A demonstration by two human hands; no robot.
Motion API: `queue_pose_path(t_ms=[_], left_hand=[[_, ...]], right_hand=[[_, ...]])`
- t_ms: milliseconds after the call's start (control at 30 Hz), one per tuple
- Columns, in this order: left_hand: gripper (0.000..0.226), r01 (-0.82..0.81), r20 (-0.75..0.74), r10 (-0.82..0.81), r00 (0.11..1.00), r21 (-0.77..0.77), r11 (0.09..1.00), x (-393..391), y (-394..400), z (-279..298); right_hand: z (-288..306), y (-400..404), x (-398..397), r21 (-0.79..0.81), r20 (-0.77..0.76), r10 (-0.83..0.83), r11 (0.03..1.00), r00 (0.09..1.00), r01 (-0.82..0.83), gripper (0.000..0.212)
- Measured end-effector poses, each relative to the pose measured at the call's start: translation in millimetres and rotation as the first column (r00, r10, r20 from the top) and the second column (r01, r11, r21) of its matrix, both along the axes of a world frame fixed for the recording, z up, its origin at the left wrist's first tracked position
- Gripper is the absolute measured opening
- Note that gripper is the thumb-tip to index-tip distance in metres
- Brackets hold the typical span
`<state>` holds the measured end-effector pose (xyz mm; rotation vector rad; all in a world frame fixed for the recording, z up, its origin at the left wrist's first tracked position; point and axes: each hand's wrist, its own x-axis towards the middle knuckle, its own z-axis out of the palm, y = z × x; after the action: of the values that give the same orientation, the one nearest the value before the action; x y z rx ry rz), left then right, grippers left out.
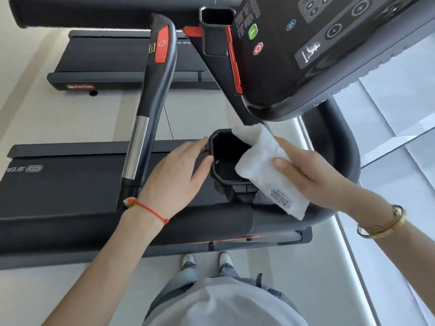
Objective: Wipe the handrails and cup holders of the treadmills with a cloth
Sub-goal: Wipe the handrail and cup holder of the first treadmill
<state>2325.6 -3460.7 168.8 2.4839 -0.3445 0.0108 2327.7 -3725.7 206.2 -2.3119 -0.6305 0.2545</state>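
Note:
A black cup holder [220, 147] hangs below the treadmill console, in the middle of the view. My left hand [176, 175] touches the cup holder's left rim with its fingertips, fingers nearly straight. My right hand [313, 177] pinches a folded white cloth [263, 168] between thumb and fingers. The cloth lies over the cup holder's right rim and covers part of its opening. A black handrail [150, 104] with a silver grip section and a red panel runs up and away on the left. A second cup holder [216, 29] sits higher, beside the console.
The treadmill console [306, 50] with buttons overhangs at the upper right. A curved black front rail [339, 147] passes behind my right hand. Another treadmill deck [117, 62] stands further back on the left. My feet [207, 260] stand on pale floor below.

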Motion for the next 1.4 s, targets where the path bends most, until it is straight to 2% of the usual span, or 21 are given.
queue_pose_path(t_ms=[67,167,233,300,367,500,600,733,800,967,1067,1200,1300,1400], left_hand=[[0.048,0.058,0.003,-0.058,0.998,-0.011,0.998,1.3,5.2,2.1],[0.047,0.109,-0.002,-0.109,0.994,0.003,0.994,3.7,10.2,-0.1],[0.047,0.124,-0.01,-0.124,0.992,-0.008,0.992,4.2,12.3,-3.3],[0.048,0.122,-0.02,-0.123,0.992,-0.037,0.992,3.3,13.5,-7.0],[0.048,0.108,-0.038,-0.111,0.993,-0.072,0.992,2.7,14.0,-9.9],[0.048,0.109,-0.049,-0.114,0.992,-0.103,0.989,3.5,14.3,-10.8],[0.046,0.1,-0.037,-0.104,0.994,-0.103,0.99,4.3,14.8,-9.8],[0.045,0.085,-0.052,-0.09,0.995,-0.102,0.991,2.1,15.5,-10.1],[0.045,0.083,-0.053,-0.089,0.995,-0.102,0.991,1.5,14.7,-9.8],[0.047,0.064,-0.071,-0.073,0.995,-0.114,0.991,0.9,12.2,-9.7],[0.05,0.053,-0.074,-0.061,0.995,-0.111,0.992,0.3,10.2,-9.8],[0.048,0.035,-0.066,-0.042,0.997,-0.101,0.994,-1.6,8.8,-8.5],[0.045,-0.013,-0.065,0.005,0.998,-0.131,0.991,-5.9,3.1,-7.2],[0.044,-0.082,-0.066,0.072,0.995,-0.172,0.982,-12.0,-8.1,-6.0]], right_hand=[[4.4,9.0,-9.7,-0.133,-0.046,0.089,0.987,0.995,-0.094,0.052],[-2.8,32.3,-16.5,-0.446,0.034,0.21,0.878,0.977,-0.173,0.052],[-8.5,57.2,-15.6,-0.576,0.103,0.22,0.808,0.97,-0.122,0.039],[-13.2,78.1,-11.6,-0.631,0.123,0.17,0.774,0.978,-0.055,0.032],[-17.4,86.8,-9.5,-0.644,0.129,0.126,0.765,0.984,-0.014,0.033],[-17.2,66.4,-17.4,-0.619,0.268,0.171,0.785,0.948,0.033,0.038],[-13.5,36.5,-15.5,-0.588,0.289,0.243,0.808,0.926,-0.028,0.044],[-11.4,25.4,-2.6,-0.625,0.24,0.333,0.772,0.912,-0.117,0.053],[-13.7,36.8,-2.2,-0.615,0.267,0.28,0.786,0.922,-0.061,0.055],[-32.1,91.8,-8.1,-0.623,0.287,0.131,0.778,0.949,0.081,0.036],[-32.8,91.6,-9.8,-0.597,0.319,0.088,0.792,0.944,0.128,0.036],[-23.4,58.0,-6.2,-0.498,0.309,0.21,0.866,0.927,-0.03,0.042],[-17.6,25.5,6.8,-0.498,0.261,0.378,0.841,0.888,-0.212,0.051],[-17.3,7.0,17.3,-0.516,0.288,0.467,0.811,0.836,-0.275,0.047]])
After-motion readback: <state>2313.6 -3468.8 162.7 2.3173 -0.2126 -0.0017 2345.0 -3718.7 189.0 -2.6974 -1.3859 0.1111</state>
